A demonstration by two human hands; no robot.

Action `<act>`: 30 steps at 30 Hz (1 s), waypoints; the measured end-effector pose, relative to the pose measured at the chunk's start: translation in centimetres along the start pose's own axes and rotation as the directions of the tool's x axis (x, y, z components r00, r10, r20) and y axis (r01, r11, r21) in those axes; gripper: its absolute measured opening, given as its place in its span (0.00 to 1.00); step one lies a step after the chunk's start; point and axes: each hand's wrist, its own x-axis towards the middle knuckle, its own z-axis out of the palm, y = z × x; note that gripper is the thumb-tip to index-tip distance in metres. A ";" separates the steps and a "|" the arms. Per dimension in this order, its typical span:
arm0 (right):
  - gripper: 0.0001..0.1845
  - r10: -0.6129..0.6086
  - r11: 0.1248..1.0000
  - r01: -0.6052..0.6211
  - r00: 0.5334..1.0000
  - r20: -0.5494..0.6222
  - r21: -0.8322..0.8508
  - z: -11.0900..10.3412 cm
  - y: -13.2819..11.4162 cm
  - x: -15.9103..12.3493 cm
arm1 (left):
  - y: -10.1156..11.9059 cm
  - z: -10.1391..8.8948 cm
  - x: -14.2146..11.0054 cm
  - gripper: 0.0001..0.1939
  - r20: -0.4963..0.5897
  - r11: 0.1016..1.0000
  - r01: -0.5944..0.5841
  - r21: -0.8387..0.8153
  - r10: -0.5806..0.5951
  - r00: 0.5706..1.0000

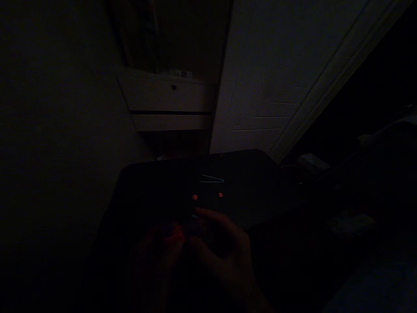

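The scene is very dark. My left hand and my right hand are close together low in the view, over a dark table. Their fingers curl toward each other around something small with a reddish spot; I cannot make out what it is. Just beyond my fingers two small red pieces lie on the table. Behind them lies a thin pale tool like tweezers.
A pale drawer unit with a dark knob stands against the wall behind the table. A white door or wall panel rises at right. Dim objects lie on a dark surface at far right.
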 end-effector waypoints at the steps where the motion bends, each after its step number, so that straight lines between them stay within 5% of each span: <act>1: 0.21 0.000 1.000 0.000 1.000 0.000 -0.004 -0.1 0.0 0.0 | 0.4 -0.2 0.1 0.13 0.001 0.998 0.008 0.054 -0.008 1.000; 6: 0.22 -0.041 0.999 0.042 0.999 0.018 -0.025 -0.7 -0.2 0.3 | 2.1 -1.1 1.1 0.12 0.095 0.911 -0.004 0.413 -0.039 0.995; 12: 0.26 -0.086 0.996 0.086 0.994 0.064 0.000 -0.9 -0.7 0.7 | 2.9 -1.6 1.6 0.12 0.155 0.812 -0.100 0.576 0.011 0.988; 18: 0.30 -0.077 0.996 0.074 0.995 0.070 0.046 -0.8 -0.8 0.6 | 3.3 -0.2 0.7 0.09 0.089 0.814 -0.109 0.570 0.070 0.994; 25: 0.30 0.018 0.995 -0.031 0.992 0.129 0.096 -1.0 -0.7 0.5 | 3.1 -1.4 1.2 0.13 0.126 0.832 -0.025 0.554 -0.054 0.991; 30: 0.30 0.054 0.994 -0.067 0.990 0.133 0.090 -1.2 -0.5 0.9 | 3.0 -1.2 1.1 0.12 0.107 0.822 -0.094 0.562 0.040 0.993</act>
